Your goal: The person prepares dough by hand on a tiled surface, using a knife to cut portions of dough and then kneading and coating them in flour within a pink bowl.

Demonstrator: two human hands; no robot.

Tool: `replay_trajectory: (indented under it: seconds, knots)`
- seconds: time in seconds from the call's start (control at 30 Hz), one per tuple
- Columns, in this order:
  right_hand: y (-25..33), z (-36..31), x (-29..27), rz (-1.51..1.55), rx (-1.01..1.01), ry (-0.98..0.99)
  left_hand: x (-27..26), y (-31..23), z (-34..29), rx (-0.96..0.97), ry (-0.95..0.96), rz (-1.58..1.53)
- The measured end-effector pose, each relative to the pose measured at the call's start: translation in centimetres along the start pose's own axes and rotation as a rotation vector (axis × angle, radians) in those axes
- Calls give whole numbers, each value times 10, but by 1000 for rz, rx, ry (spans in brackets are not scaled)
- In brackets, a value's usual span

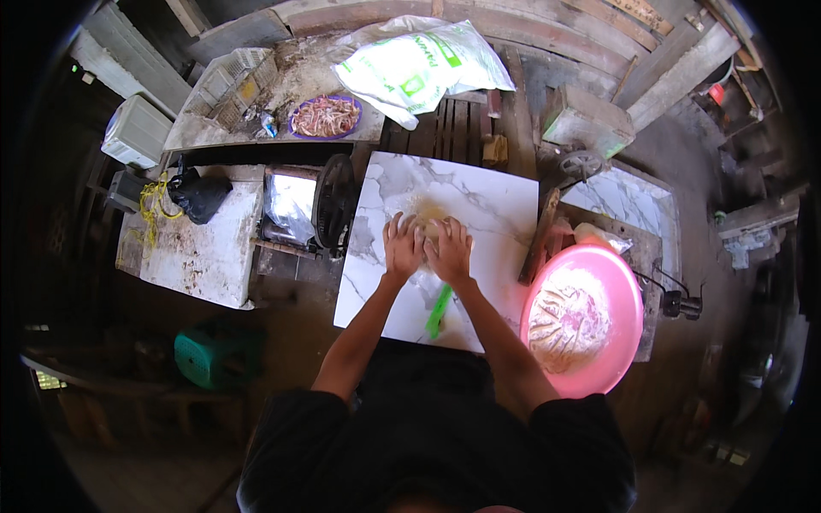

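Observation:
Both my hands are over a lump of pale dough (430, 210) on a white marble-patterned slab (505, 205). My left hand (402, 245) curls its fingers over the dough's left side. On the right side, my right hand (451, 250) does the same, its fingers bent and the thumbs close together. Much of the dough is hidden under the palms and fingers. A bright green strip-like tool (439, 311) lies on the slab just below my hands; its exact kind cannot be made out. Flour dusts the slab around the dough.
To the right stands a pink basin (631, 299) with flour and dough-like pieces. A machine with a black wheel (333, 201) is at the left, beside a table with a black bag (201, 192). Behind are a purple-rimmed tray (295, 128), a white sack (428, 68) and a crate (227, 90).

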State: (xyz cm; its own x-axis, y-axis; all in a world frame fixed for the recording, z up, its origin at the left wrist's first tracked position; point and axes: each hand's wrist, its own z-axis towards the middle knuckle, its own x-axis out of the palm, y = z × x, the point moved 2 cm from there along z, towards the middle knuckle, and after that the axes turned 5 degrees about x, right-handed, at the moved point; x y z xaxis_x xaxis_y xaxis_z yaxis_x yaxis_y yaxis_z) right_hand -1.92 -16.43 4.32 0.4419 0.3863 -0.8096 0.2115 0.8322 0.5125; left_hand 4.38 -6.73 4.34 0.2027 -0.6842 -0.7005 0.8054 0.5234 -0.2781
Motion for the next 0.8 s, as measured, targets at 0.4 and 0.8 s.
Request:
replay_trajectory:
  seconds: [0.4,0.8]
  knots:
    - [-4,-14,12,-125,46,-81,-8,-4,-14,-434,281,-188]
    - [-20,16,20,15,316,-55,4,1,8,-725,177,-288]
